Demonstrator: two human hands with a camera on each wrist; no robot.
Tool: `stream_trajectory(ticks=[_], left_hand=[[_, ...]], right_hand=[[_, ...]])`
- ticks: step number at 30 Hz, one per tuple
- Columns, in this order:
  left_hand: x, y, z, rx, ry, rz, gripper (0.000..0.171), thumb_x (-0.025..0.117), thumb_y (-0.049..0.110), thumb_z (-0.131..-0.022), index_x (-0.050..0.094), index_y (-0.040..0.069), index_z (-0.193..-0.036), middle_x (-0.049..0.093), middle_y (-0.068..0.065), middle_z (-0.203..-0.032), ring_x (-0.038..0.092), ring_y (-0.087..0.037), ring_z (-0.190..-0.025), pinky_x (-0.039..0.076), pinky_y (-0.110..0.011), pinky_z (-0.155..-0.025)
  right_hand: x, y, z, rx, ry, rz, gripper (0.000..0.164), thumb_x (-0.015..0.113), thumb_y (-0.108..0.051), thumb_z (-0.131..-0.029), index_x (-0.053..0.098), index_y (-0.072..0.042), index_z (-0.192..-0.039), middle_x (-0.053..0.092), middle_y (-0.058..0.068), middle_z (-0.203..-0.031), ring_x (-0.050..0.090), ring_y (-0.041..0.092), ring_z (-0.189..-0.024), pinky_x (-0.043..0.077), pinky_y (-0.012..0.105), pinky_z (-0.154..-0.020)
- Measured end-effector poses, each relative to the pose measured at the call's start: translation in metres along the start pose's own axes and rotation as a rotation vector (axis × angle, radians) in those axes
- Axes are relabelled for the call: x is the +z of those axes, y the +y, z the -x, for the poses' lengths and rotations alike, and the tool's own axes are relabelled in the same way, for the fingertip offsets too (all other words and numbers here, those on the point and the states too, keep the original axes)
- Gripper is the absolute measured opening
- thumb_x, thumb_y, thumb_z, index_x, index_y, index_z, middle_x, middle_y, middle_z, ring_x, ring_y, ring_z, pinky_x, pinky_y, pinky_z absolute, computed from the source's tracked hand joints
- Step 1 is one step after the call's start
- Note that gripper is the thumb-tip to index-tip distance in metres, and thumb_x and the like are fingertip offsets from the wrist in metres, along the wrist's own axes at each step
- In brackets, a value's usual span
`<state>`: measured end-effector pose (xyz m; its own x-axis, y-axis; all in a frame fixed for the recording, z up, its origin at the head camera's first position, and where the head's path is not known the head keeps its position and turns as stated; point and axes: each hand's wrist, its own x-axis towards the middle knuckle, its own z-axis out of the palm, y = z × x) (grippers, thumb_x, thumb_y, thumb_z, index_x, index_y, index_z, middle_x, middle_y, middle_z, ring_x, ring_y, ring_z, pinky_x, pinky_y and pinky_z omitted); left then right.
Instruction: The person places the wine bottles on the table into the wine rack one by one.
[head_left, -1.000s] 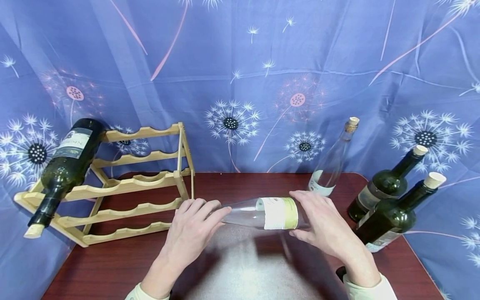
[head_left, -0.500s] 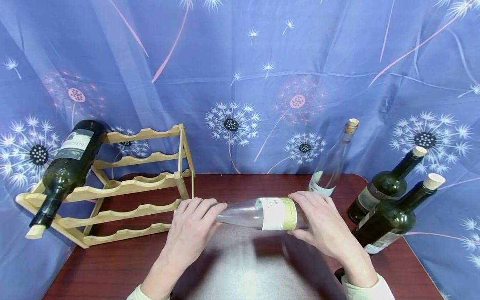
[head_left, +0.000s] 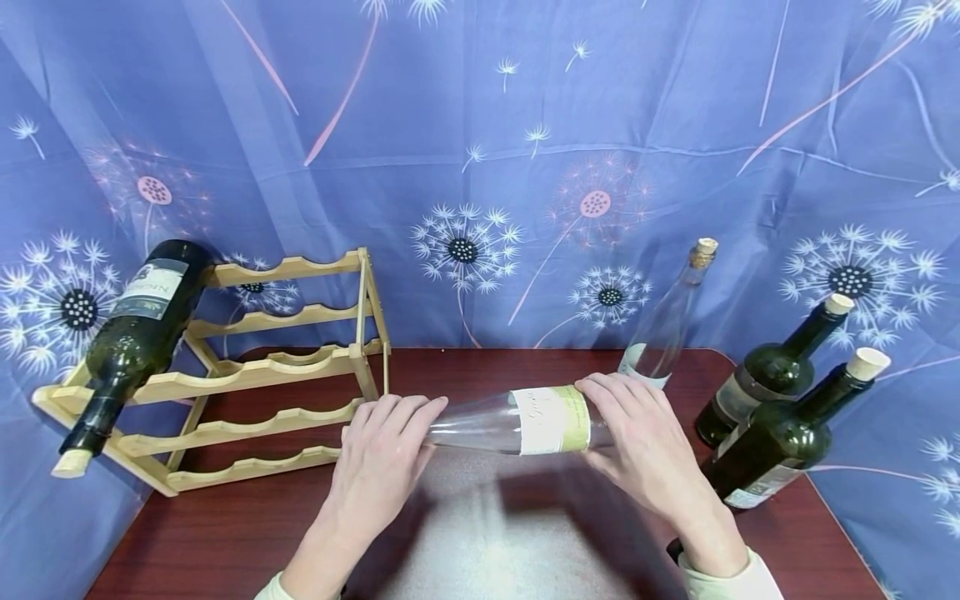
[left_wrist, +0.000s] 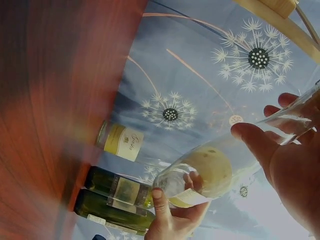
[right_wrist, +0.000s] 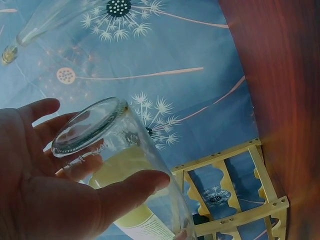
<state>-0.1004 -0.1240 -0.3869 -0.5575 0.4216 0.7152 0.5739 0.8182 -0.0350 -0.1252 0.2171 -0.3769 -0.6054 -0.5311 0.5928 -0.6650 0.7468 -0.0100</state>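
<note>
Left hand (head_left: 382,458): curled round the clear bottle (head_left: 487,427) at its neck
Right hand (head_left: 647,442): gripping the base (label (head_left: 551,421) between)
Rack (head_left: 247,376): left

In the head view, we cannot see the mouth of the held bottle (head_left: 480,425), covered by the left hand (head_left: 386,450), nor its base, tucked behind the right hand (head_left: 645,442), which also hides the foot of the standing clear bottle (head_left: 663,333). Some lettering on the label (head_left: 543,421) is too small for us to read. We lose the near edge of the worktop (head_left: 480,533) below, and the right wrist view crops the wooden rack (right_wrist: 245,216).
</note>
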Motion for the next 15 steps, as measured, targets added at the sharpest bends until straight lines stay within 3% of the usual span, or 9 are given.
stream_trajectory(ticks=[7, 15], left_hand=[[-0.002, 0.0003, 0.0008, -0.019, -0.076, 0.041, 0.06, 0.078, 0.013, -0.072, 0.06, 0.012, -0.129, 0.064, 0.001, -0.111, 0.061, -0.021, -0.093, 0.047, -0.038, -0.08], [-0.0042, 0.0003, 0.0017, -0.007, -0.115, 0.041, 0.059, 0.078, 0.017, -0.074, 0.059, 0.012, -0.13, 0.063, 0.002, -0.109, 0.06, -0.019, -0.09, 0.049, -0.036, -0.079]], right_hand=[[0.0006, -0.0006, -0.0018, -0.017, 0.037, 0.003, 0.088, 0.086, -0.025, -0.051, 0.054, -0.005, -0.131, 0.056, 0.008, -0.127, 0.048, 0.031, -0.117, 0.022, 0.049, -0.111], [0.0039, -0.0003, -0.0016, -0.005, 0.071, -0.01, 0.085, 0.086, -0.02, -0.05, 0.056, -0.005, -0.128, 0.057, 0.008, -0.124, 0.049, 0.031, -0.117, 0.022, 0.051, -0.111]])
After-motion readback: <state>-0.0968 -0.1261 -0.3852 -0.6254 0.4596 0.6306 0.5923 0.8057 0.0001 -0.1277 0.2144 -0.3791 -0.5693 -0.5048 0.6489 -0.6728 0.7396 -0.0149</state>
